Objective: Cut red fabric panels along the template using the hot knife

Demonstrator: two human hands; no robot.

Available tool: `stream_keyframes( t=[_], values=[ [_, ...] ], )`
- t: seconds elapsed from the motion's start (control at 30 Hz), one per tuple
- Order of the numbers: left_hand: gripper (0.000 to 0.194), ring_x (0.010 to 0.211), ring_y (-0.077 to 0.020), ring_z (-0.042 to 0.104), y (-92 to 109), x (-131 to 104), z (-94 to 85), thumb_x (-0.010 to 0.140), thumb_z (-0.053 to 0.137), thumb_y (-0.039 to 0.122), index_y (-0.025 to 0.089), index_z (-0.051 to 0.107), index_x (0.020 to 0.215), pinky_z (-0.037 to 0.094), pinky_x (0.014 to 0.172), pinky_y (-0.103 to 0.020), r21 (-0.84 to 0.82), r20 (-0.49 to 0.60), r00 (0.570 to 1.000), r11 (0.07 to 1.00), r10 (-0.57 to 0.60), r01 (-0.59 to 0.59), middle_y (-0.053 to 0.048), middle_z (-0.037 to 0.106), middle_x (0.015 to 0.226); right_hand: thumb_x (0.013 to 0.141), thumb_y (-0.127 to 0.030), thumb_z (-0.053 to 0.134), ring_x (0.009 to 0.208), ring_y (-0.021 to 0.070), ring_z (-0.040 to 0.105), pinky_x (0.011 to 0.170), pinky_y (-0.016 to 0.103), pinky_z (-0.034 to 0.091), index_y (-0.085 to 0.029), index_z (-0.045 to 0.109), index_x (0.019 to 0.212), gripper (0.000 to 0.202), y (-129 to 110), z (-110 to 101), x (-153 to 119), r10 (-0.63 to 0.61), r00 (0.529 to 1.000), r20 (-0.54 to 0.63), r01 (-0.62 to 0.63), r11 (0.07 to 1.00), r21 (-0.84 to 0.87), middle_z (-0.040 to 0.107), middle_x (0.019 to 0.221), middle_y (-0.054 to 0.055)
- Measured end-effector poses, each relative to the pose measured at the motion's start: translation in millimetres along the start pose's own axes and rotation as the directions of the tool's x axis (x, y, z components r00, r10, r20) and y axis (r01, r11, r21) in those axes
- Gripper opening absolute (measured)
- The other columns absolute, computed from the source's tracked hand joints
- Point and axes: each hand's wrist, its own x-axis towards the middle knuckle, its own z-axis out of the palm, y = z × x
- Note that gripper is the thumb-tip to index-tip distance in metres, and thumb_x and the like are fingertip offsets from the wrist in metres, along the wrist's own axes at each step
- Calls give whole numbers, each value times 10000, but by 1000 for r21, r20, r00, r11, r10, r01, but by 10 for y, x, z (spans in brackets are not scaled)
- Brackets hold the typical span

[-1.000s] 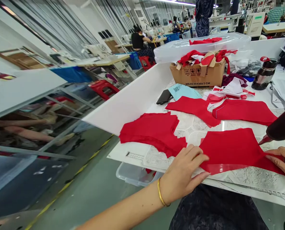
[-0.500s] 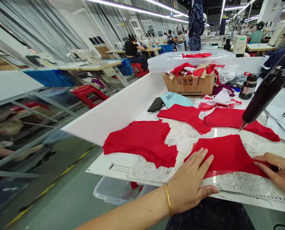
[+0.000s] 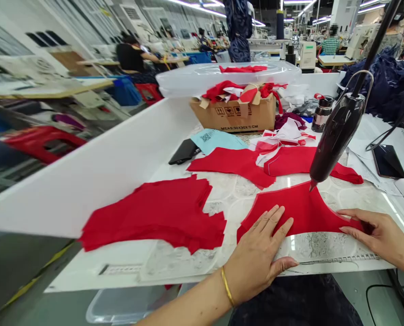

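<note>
A red fabric piece (image 3: pixel 297 208) lies on the table in front of me, wide at the left and narrowing to the right. My left hand (image 3: pixel 261 246) rests flat on its left part, fingers stretched out. At the narrow right end, my right hand (image 3: pixel 374 231) pinches the fabric between thumb and fingers. A black hanging tool (image 3: pixel 337 136) with a pointed tip comes down from above, its tip seen against the fabric's upper edge; whether it touches, I cannot tell. Left of my hands lies a stack of red fabric pieces (image 3: pixel 150 213).
Farther back lie more red pieces (image 3: pixel 234 163), a folded red stack (image 3: pixel 297 160), a blue paper (image 3: pixel 218 141) and a black phone-like object (image 3: pixel 184 151). A cardboard box (image 3: pixel 234 115) holds scraps. A dark bottle (image 3: pixel 322 113) and a phone (image 3: pixel 388 160) are at the right. A white panel (image 3: pixel 120 158) borders the left.
The view has turned right, so the table's things sit farther left. The tool's tip now appears over the fabric's upper edge. The pale sheer strip along the fabric's lower edge no longer shows.
</note>
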Motion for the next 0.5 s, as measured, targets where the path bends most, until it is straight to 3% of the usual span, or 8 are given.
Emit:
stream_keyframes(
  t=[0.13,0.27,0.4,0.5],
  values=[
    [725,1538,-363,389,-15,-38,29,1048,496,639,161,444,1590,463,1196,-533,-1,-21,1000,1000,24,-24,-195,414,1649,847,-761,638,502,115,386,473,262,394,-214,806,1140,643,-33,-33,-29,84,995,58,-86,996,34,533,567,-35],
    [709,1535,-361,395,-78,-54,42,1061,477,624,173,429,1606,456,1201,-529,-13,-36,998,998,58,-58,-184,412,1653,830,-775,639,529,117,376,477,262,372,-203,792,1161,679,-10,-106,-85,141,987,75,-144,989,33,450,593,-46],
    [704,1531,-355,404,-115,-60,44,1072,442,624,172,414,1611,447,1207,-522,-4,-49,996,997,80,-80,-177,408,1656,819,-779,639,483,118,420,466,278,420,-187,747,1234,731,69,-264,-158,221,973,60,-224,973,47,515,609,-42],
    [704,1541,-359,386,-90,-47,39,1080,425,614,151,403,1610,446,1205,-532,24,-52,994,995,98,-97,-191,387,1665,799,-782,668,482,114,457,467,277,434,-223,759,1194,691,104,-429,-219,212,976,-38,-214,976,-46,633,677,-5]
  ],
)
